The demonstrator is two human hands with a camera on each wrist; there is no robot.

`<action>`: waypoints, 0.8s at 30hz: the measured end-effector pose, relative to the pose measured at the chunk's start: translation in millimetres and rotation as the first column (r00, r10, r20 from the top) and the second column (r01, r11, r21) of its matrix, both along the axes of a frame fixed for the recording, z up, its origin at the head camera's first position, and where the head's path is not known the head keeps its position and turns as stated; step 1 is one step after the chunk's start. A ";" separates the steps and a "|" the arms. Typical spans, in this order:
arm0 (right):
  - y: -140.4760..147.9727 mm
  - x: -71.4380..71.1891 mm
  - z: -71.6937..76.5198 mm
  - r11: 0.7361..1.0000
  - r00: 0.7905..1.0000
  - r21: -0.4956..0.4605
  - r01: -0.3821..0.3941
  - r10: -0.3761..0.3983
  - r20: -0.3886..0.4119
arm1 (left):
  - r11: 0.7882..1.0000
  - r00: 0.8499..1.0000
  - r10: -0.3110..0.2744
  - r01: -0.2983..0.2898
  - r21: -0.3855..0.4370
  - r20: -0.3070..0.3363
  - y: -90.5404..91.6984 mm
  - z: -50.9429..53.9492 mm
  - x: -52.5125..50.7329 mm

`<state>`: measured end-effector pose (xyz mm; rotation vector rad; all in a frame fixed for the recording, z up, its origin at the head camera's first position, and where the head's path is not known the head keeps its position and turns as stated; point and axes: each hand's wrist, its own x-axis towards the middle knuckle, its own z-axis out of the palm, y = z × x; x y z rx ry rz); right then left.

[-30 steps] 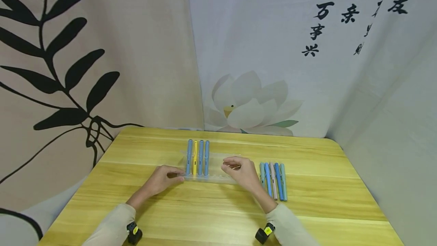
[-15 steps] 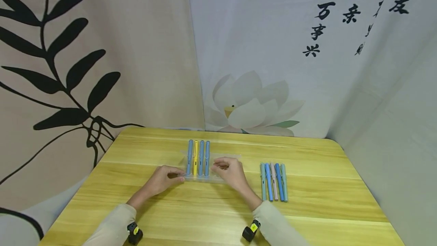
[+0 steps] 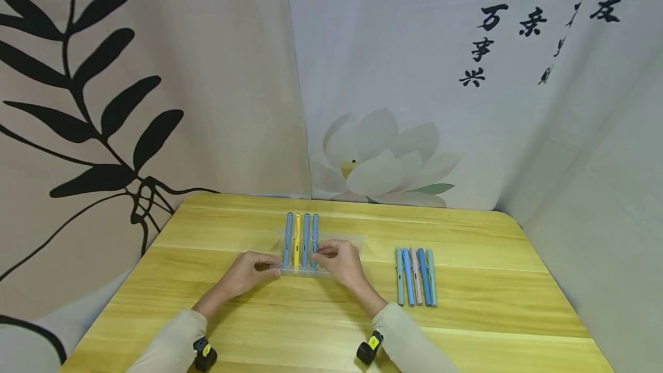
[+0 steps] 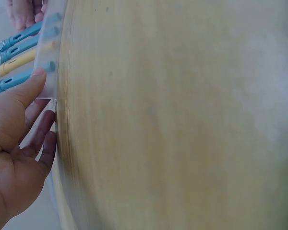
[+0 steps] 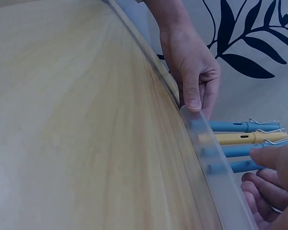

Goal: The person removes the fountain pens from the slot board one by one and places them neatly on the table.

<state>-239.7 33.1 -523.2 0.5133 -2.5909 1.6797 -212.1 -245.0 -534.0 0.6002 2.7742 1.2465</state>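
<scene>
A clear plastic pen holder (image 3: pixel 354 240) lies on the table, bearing a blue pen (image 3: pixel 288 239), a yellow pen (image 3: pixel 297 240) and two more blue pens to their right. At the holder's left end, my left hand (image 3: pixel 254 269) grips the corner, its thumb on top in the left wrist view. My right hand (image 3: pixel 340 261) pinches the rightmost blue pen (image 5: pixel 242 166) between thumb and fingers. In the right wrist view, the thumb hides part of that pen. The pens' near ends sit behind the holder's frosted front strip (image 5: pixel 230 201).
Several loose pens (image 3: pixel 416 276) in green, blue and greyish pink lie side by side on the wooden table (image 3: pixel 481 315), right of the holder. Behind the table's far edge hangs a printed curtain (image 3: pixel 248 73).
My right hand has moved left along the holder, from its right part to the rightmost blue pen, and now pinches it. My left hand stays at the holder's left end.
</scene>
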 end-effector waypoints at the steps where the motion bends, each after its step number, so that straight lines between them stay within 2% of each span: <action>1: -0.6 0.2 0.3 1.000 1.000 0.003 0.002 -0.002 0.001 | 1.000 1.000 0.000 0.000 0.002 0.000 0.0 0.0 -0.1; 8: -3.2 1.5 1.2 0.999 1.000 0.037 0.018 -0.018 0.014 | 1.000 1.000 0.000 0.000 -0.001 -0.004 0.7 -0.1 -0.1; 24: -6.5 1.8 3.5 0.999 0.999 0.043 0.027 -0.028 0.023 | 1.000 1.000 0.004 -0.004 -0.005 -0.008 0.1 0.2 0.8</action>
